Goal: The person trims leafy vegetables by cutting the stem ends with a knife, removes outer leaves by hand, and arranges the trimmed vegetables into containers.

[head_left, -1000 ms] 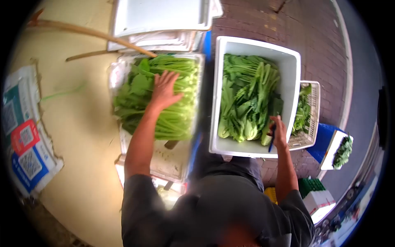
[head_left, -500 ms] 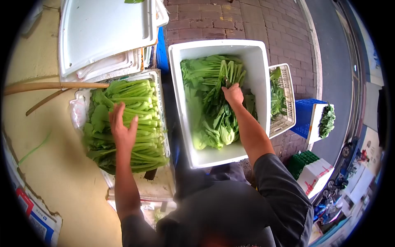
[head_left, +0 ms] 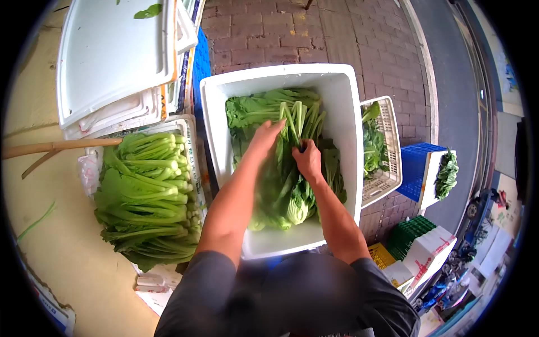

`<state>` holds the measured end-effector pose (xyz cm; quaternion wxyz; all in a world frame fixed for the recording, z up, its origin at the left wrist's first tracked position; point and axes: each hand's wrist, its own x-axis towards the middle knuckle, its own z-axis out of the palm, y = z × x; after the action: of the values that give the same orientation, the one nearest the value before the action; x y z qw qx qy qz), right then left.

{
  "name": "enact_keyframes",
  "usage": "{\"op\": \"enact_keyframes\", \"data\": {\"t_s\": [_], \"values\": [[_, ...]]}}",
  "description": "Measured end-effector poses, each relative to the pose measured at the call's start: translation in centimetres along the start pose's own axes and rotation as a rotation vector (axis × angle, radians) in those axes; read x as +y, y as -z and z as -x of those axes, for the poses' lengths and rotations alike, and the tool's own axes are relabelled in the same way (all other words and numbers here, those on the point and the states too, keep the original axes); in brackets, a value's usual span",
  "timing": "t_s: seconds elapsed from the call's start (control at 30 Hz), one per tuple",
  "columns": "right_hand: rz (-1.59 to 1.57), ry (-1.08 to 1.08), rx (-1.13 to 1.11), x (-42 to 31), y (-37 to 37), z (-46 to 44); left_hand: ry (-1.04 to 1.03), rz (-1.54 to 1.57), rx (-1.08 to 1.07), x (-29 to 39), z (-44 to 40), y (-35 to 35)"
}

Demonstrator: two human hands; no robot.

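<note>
In the head view, a white foam box [head_left: 341, 84] in front of me holds leafy greens [head_left: 295, 121] with pale green stalks and broad leaves. My left hand [head_left: 266, 137] reaches into the box, its fingers stretched against the side of the stalks. My right hand [head_left: 309, 161] is closed at the stalks beside it, thumb up. A small dark thing shows by that thumb, too small to name. Pale leaf bases [head_left: 298, 210] lie lower in the box. On the left, a neat pile of long-stalked greens [head_left: 149, 194] rests on a white tray.
White foam lids [head_left: 115, 56] are stacked at the upper left. A wooden stick [head_left: 62, 146] juts over the pile. To the right are a pale crate [head_left: 391, 121] with greens, a blue crate [head_left: 415, 168], a green crate [head_left: 412, 236] and a white carton [head_left: 429, 255].
My left hand has left the pile on the left and moved right into the foam box, beside my right hand. The right hand stays among the greens. The view has shifted slightly.
</note>
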<state>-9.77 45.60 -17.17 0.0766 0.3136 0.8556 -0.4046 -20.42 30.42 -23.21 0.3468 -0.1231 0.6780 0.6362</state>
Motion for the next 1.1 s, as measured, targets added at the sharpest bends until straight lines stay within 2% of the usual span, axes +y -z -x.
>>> {"op": "enact_keyframes", "data": {"t_s": [0.07, 0.1, 0.2, 0.23, 0.33, 0.37, 0.47, 0.5, 0.57, 0.67, 0.73, 0.8, 0.87, 1.0, 1.1], "values": [[-0.024, 0.003, -0.039, -0.3, 0.4, 1.0, 0.172, 0.118, -0.139, 0.2, -1.1, -0.9], [-0.017, 0.015, -0.036, -0.7, 0.8, 1.5, 0.144, 0.135, -0.049, 0.3, -0.8, -1.5], [0.004, 0.127, -0.014, -1.6, 2.0, 3.0, 0.148, -0.008, -0.267, 5.0, 2.1, -0.8], [-0.011, 0.173, 0.007, -1.8, 2.3, 3.5, 0.191, -0.069, -0.255, 4.7, 2.0, -0.6], [-0.054, 0.275, 0.046, -3.1, 4.2, 5.8, -0.056, -0.005, -0.209, 6.2, 5.3, -0.9], [-0.072, 0.273, 0.040, -3.9, 5.2, 6.6, -0.137, 0.174, -0.248, 9.1, 7.9, -1.8], [-0.137, 0.384, 0.012, -4.6, 8.1, 8.7, -0.287, 0.114, -0.222, 11.8, 12.0, -2.5], [-0.165, 0.462, -0.018, -5.6, 10.2, 9.5, -0.267, 0.072, -0.213, 12.5, 13.1, -2.6], [-0.177, 0.605, -0.036, -5.6, 13.4, 10.4, -0.351, 0.066, -0.223, 14.5, 15.5, -3.1], [-0.216, 0.615, -0.084, -8.2, 19.8, 11.7, -0.386, -0.098, -0.206, 16.3, 19.6, -3.5], [-0.134, 0.525, -0.164, -10.8, 23.9, 13.0, -0.400, -0.269, -0.169, 18.0, 22.0, -4.4], [-0.103, 0.566, -0.185, -11.9, 26.6, 13.7, -0.424, -0.337, -0.108, 19.3, 24.5, -5.9], [-0.080, 0.618, -0.137, -12.4, 28.0, 14.6, -0.403, -0.495, -0.022, 21.7, 27.6, -7.4], [-0.086, 0.650, -0.050, -11.8, 30.1, 16.6, -0.533, -0.655, 0.092, 21.9, 30.5, -9.8], [-0.104, 0.643, -0.021, -11.0, 31.4, 18.0, -0.557, -0.703, 0.124, 22.1, 32.1, -11.4]]}}
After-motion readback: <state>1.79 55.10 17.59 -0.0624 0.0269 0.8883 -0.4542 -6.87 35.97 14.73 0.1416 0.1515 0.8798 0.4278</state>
